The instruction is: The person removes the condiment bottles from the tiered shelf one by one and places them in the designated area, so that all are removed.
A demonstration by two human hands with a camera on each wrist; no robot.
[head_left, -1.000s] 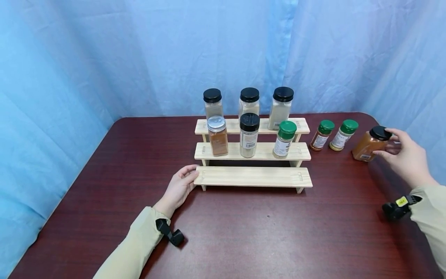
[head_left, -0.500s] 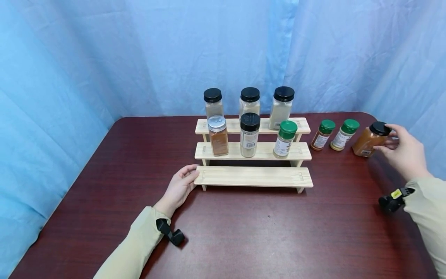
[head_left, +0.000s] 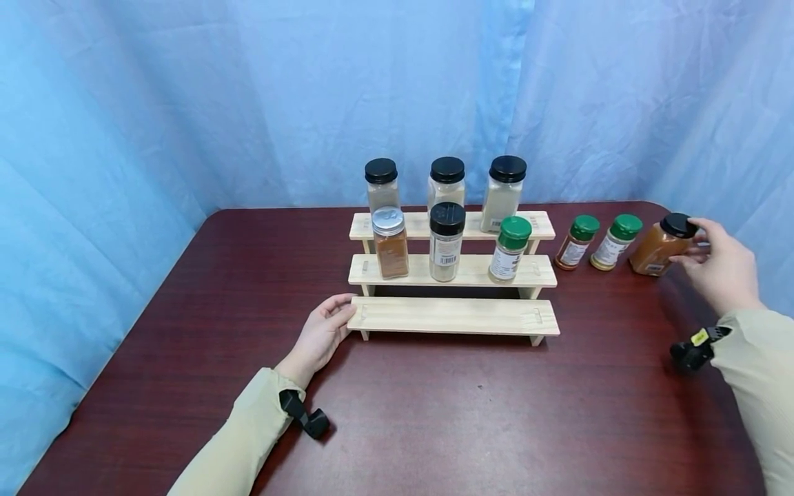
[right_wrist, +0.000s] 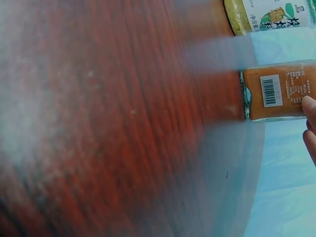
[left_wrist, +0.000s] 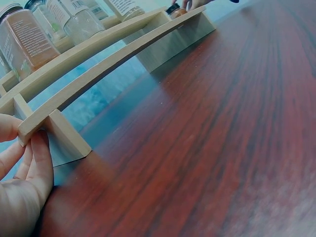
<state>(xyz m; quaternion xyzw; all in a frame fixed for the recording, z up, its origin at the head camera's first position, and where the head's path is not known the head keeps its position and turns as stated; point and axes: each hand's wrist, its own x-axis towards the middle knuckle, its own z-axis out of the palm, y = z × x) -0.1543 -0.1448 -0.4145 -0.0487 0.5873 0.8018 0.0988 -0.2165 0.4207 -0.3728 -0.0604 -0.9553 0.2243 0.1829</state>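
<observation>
In the head view my left hand (head_left: 319, 339) pinches the left end of the lowest step of a three-tier wooden rack (head_left: 453, 315). The left wrist view shows fingertips (left_wrist: 39, 148) under that board's corner. On the far right, my right hand (head_left: 722, 269) holds a spice jar (head_left: 657, 249) with a black lid and orange-brown contents, thumb and fingers about its upper part. The jar's base is at the tabletop in the right wrist view, its barcode label (right_wrist: 271, 91) showing. Left of this jar stand two small green-capped spice bottles, one reddish (head_left: 573, 249) and one yellowish (head_left: 611, 249).
On the rack's top tier are three black-lidded jars (head_left: 501, 203). The middle tier bears a silver-lidded brown jar (head_left: 391, 251), a black-capped shaker (head_left: 445, 251) and a green-capped bottle (head_left: 507, 258). Blue curtains (head_left: 372, 89) surround the dark red table (head_left: 434, 413).
My right hand and the orange-brown jar have shifted slightly toward the back of the table, beside the green-capped bottles. My left hand stays at the rack's end.
</observation>
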